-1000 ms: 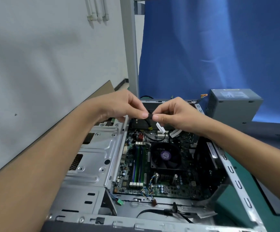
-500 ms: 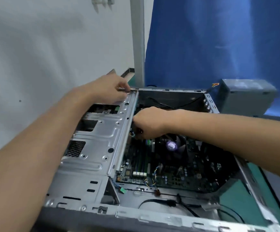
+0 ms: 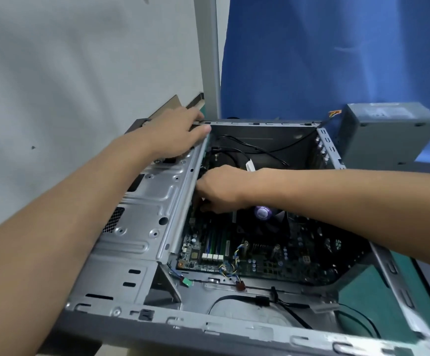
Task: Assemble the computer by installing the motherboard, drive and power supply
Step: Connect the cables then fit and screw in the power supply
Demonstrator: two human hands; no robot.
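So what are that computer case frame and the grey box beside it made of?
The case frame looks like bare sheet metal, probably steel: dull silver sheen, stamped ribs, punched holes. The power supply box also seems metal, matte grey, with folded edges, though blurred.

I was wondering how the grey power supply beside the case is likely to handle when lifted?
The power supply looks like a rigid sheet-metal box, so it is probably stiff and rather heavy for its size. Its flat faces suggest it will not roll. The wires at its corner look floppy and might snag on the case rim.
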